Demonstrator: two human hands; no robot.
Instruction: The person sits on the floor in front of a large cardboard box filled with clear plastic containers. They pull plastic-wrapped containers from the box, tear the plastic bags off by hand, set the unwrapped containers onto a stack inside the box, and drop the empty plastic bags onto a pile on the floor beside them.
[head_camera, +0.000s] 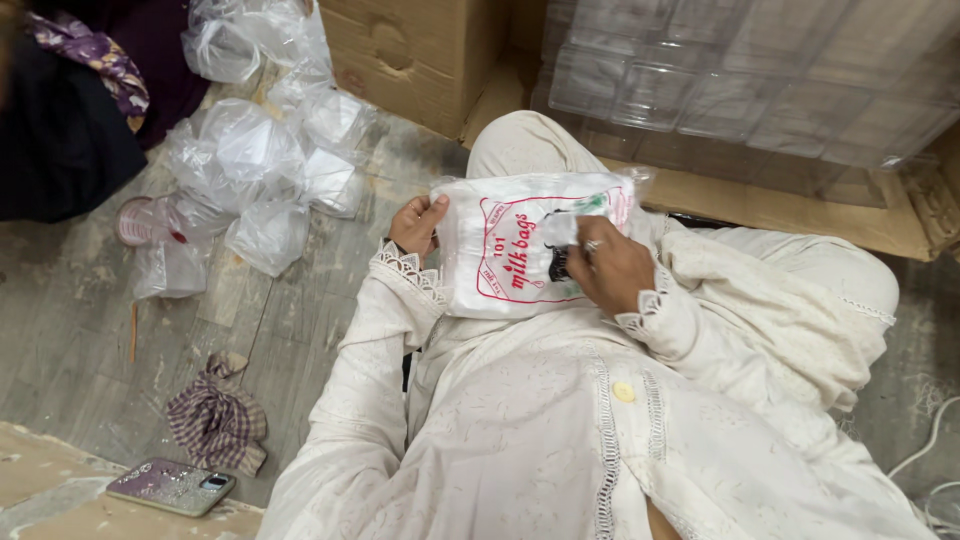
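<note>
I sit on the floor in cream embroidered clothes with a flat white plastic packet of bags (520, 245), printed in red, held over my lap. My left hand (417, 226) grips the packet's left edge, thumb on top. My right hand (607, 266), a ring on one finger, lies across the packet's right half with fingers curled onto its printed face. Both cuffs have lace trim.
A heap of clear plastic bags (265, 170) lies on the grey floor to my left. A checked cloth (215, 420) and a phone (172, 485) lie at lower left. Cardboard boxes (415, 50) and stacked clear plastic trays (760, 75) stand ahead. Another person's dark clothing (60, 130) is at far left.
</note>
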